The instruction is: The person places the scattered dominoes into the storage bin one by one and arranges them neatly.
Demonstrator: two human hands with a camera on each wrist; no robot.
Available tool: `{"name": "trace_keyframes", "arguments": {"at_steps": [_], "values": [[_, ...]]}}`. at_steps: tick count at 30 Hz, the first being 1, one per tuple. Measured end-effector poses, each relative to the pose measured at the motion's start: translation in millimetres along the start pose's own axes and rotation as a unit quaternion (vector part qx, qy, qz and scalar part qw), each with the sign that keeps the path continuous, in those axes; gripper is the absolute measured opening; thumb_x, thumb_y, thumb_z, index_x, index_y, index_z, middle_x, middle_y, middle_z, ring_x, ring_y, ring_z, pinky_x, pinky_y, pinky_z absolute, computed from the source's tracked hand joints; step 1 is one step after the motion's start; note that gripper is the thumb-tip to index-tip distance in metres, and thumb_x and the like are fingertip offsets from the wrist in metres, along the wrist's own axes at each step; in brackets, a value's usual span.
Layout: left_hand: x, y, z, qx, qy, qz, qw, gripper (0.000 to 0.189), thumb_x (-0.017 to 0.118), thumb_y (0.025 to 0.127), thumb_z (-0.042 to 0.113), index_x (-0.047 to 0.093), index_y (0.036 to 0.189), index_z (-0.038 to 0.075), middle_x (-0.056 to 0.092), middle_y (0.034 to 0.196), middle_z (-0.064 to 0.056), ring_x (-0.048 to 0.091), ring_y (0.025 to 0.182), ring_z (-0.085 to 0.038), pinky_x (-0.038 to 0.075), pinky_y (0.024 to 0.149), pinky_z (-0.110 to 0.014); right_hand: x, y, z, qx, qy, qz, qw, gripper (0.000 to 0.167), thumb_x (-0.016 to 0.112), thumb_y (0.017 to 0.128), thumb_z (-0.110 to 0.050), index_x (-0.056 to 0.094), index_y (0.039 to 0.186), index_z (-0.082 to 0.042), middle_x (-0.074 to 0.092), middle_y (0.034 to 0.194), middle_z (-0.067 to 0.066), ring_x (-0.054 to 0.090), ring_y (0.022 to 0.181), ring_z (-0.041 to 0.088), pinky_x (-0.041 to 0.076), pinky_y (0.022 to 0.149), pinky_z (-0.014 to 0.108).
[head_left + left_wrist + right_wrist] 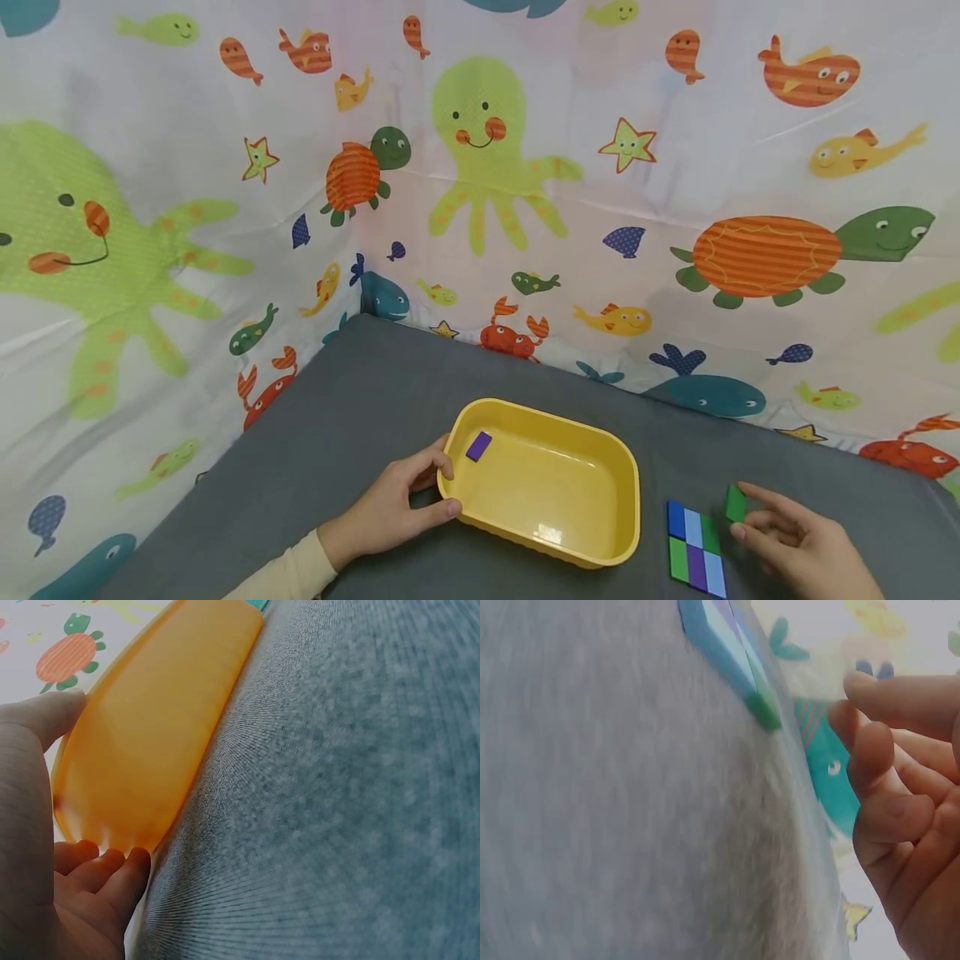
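My left hand (401, 500) holds the left end of a yellow plastic tub (547, 496), thumb on the near side and fingers at the far side of the corner. In the left wrist view, fingertips press the wall of the tub (150, 735). One purple tile (478, 446) lies inside, near its left end. A green tile (736, 503) is pinched between thumb and index finger of my right hand (806, 542), just right of a block of tiles. In the right wrist view, my right hand (907, 802) shows, but the pinched tile cannot be made out.
Right of the tub, several flat tiles lie edge to edge in two rows: blue (676, 518), light blue (693, 527), green (678, 559) and purple (696, 567) among them. A dark grey cloth (360, 392) covers the table. Behind hangs a sea-animal curtain (525, 275).
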State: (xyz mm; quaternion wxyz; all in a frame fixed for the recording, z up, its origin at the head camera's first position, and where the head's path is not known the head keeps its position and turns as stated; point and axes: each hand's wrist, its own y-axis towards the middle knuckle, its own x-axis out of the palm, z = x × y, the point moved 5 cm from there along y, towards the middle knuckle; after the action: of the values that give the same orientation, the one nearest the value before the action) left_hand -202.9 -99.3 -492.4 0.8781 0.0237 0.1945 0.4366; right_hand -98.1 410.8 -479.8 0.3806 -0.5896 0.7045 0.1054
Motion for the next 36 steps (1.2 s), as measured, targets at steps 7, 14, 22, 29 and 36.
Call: {"name": "trace_keyframes", "arguments": {"at_steps": [7, 14, 22, 29, 36], "values": [[0.6, 1.7, 2.7, 0.005, 0.001, 0.003, 1.0000, 0.026, 0.080, 0.102, 0.013, 0.059, 0.116, 0.010, 0.037, 0.171, -0.025, 0.045, 0.154, -0.037, 0.052, 0.113, -0.038, -1, -12.9, -36, -0.017, -0.022, -0.004, 0.9996, 0.082, 0.076, 0.105, -0.043, 0.041, 0.164, 0.001, 0.077, 0.103, 0.004, 0.063, 0.077, 0.023, 0.053, 0.062, 0.034], [-0.4, 1.6, 3.4, 0.001, 0.004, 0.004, 1.0000, 0.028, 0.082, 0.102, 0.016, 0.060, 0.117, 0.010, 0.037, 0.172, -0.023, 0.046, 0.154, -0.035, 0.051, 0.113, -0.039, 1, -29.8, -81, -0.054, 0.015, -0.005, 0.9984, 0.075, 0.079, 0.103, -0.037, 0.047, 0.162, -0.003, 0.078, 0.108, 0.009, 0.068, 0.077, 0.026, 0.058, 0.063, 0.034], [0.0, 2.0, 2.9, -0.003, -0.005, 0.003, 1.0000, 0.027, 0.082, 0.101, 0.014, 0.060, 0.118, 0.008, 0.037, 0.171, -0.023, 0.045, 0.154, -0.034, 0.052, 0.112, -0.039, 30, -32.8, -134, -0.131, 0.066, -0.021, 0.9890, 0.067, 0.086, 0.098, -0.029, 0.057, 0.155, -0.007, 0.077, 0.104, 0.012, 0.054, 0.053, 0.025, 0.048, 0.046, 0.032], [-0.5, 2.5, -3.2, 0.008, -0.008, 0.007, 0.9999, 0.026, 0.082, 0.101, 0.016, 0.061, 0.117, 0.012, 0.040, 0.170, -0.024, 0.046, 0.154, -0.034, 0.054, 0.110, -0.038, 60, -28.7, -168, -0.143, 0.070, -0.044, 0.9862, 0.061, 0.085, 0.099, -0.018, 0.060, 0.153, -0.007, 0.077, 0.100, 0.009, 0.059, 0.060, 0.027, 0.052, 0.049, 0.032], [-1.0, 1.7, 0.1, 0.010, -0.016, 0.002, 0.9998, 0.026, 0.081, 0.102, 0.016, 0.061, 0.118, 0.010, 0.038, 0.171, -0.025, 0.046, 0.154, -0.035, 0.053, 0.111, -0.038, 82, -26.3, -192, -0.156, 0.066, -0.049, 0.9843, 0.058, 0.088, 0.095, -0.017, 0.065, 0.147, -0.008, 0.074, 0.094, 0.006, 0.060, 0.063, 0.026, 0.051, 0.049, 0.030]]}}
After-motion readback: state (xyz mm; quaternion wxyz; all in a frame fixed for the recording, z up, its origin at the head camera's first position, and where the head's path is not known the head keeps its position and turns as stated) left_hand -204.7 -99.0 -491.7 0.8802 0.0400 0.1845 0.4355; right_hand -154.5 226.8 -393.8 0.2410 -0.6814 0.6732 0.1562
